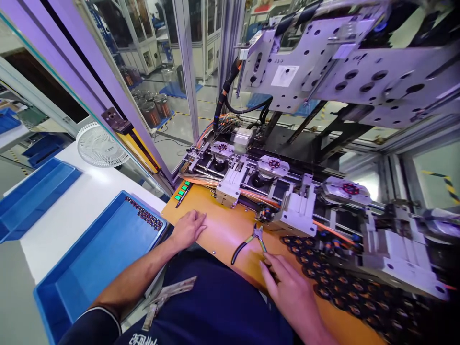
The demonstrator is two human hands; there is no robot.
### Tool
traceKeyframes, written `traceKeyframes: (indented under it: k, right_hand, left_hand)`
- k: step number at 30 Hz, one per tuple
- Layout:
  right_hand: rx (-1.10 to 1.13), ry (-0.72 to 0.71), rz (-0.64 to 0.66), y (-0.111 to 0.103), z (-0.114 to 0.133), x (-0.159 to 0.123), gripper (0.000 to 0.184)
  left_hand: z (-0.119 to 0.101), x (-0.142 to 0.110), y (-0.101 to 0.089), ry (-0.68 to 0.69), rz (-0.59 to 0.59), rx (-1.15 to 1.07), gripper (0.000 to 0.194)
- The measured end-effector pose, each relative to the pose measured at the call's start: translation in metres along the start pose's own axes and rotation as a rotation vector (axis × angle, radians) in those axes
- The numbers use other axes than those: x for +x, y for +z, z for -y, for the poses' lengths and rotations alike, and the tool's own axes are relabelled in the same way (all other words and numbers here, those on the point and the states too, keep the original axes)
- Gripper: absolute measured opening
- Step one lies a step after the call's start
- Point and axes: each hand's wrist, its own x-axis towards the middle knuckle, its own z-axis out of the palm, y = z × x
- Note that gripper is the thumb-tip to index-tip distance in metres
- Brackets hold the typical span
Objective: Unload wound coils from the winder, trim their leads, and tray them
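My left hand (187, 230) rests on the orange tabletop (219, 223) near its front edge, fingers curled in, with nothing visible in them. A pair of cutting pliers (258, 233) with dark and yellow-green grips lies in front of me, jaws pointing toward the machine and handles spread. My right hand (289, 287) has its fingers closed at the right handle, whose end they hide. Beyond that hand, many round dark parts with copper-coloured centres (338, 278) lie in rows along the right of the tabletop.
A machine with metal fixtures (302, 206) and round stations (273, 165) runs along the tabletop's far side. Green buttons (182, 190) sit at the left end. A blue tray (104, 258) with small parts (145, 213), a second blue tray (36, 191) and a white fan (102, 146) stand left.
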Motion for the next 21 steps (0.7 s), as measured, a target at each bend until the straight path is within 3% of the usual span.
traceKeyframes:
  k: [4, 9, 12, 15, 17, 19, 21]
  right_hand:
    - [0.009, -0.028, 0.023, 0.001, 0.006, -0.01, 0.025]
    - [0.029, -0.072, 0.041, 0.004, 0.011, -0.015, 0.026]
    - [0.043, -0.101, 0.075, 0.004, 0.016, -0.009, 0.025]
    - [0.041, -0.14, 0.088, 0.001, 0.021, 0.002, 0.026]
    - [0.03, -0.173, 0.068, -0.003, 0.024, 0.009, 0.027]
    - [0.011, -0.203, 0.033, -0.008, 0.027, 0.013, 0.028]
    - [-0.003, -0.232, -0.003, -0.018, 0.028, 0.016, 0.028]
  left_hand:
    - [0.002, -0.026, 0.003, -0.017, 0.026, 0.022, 0.049]
    - [0.005, -0.113, 0.021, -0.08, 0.005, -0.003, 0.041]
    - [0.008, -0.142, 0.039, -0.129, -0.025, -0.047, 0.028]
    - [0.012, -0.139, 0.048, -0.165, -0.08, -0.095, 0.024]
    - [0.013, -0.128, 0.044, -0.156, -0.127, -0.125, 0.02]
    - [0.011, -0.119, 0.031, -0.115, -0.168, -0.15, 0.017]
    - [0.009, -0.111, 0.01, -0.065, -0.209, -0.161, 0.03]
